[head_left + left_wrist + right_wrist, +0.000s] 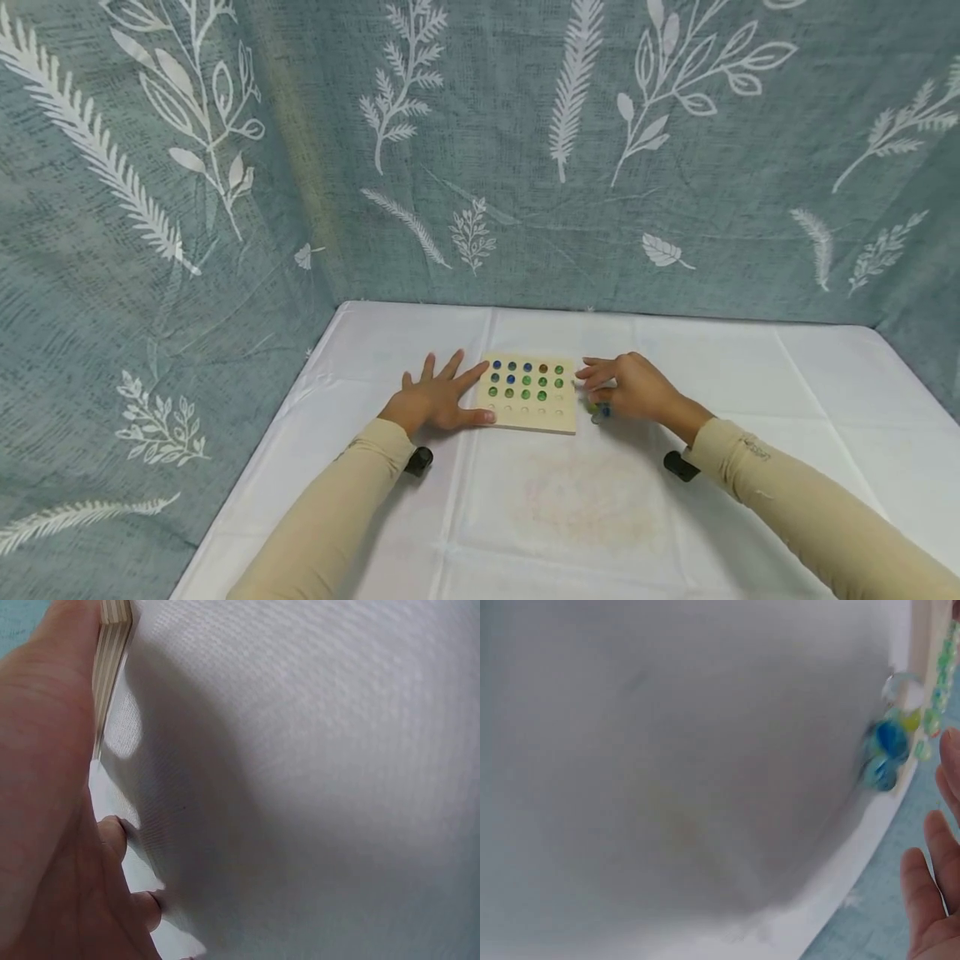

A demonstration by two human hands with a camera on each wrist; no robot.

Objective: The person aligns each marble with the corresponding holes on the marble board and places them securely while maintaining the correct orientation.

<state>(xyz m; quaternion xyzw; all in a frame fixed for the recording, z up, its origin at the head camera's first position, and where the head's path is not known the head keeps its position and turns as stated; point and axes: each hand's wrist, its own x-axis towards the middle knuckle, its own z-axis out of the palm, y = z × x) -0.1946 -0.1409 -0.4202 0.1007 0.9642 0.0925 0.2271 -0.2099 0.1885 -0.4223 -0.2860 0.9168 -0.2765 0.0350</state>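
A pale wooden board [522,422] with rows of round hollows lies flat on the white table. Blue, green and one reddish-brown marble [543,368] fill its far rows; bare hollows show along the near row. My left hand [435,402] spreads its fingers at the board's left side, thumb on the near corner and index finger by the far one; the left wrist view shows its layered edge [111,667]. Over the right edge hovers my right hand [626,387], fingers loosely extended. Beneath it, loose marbles [889,742], blue, clear and yellowish, cluster beside the board.
A white cloth [570,517] with creases and a faint stain covers the table. Blue-green curtains [510,208] with white leaf prints hang behind and at the left. Dark wrist devices [681,465] sit under both sleeves.
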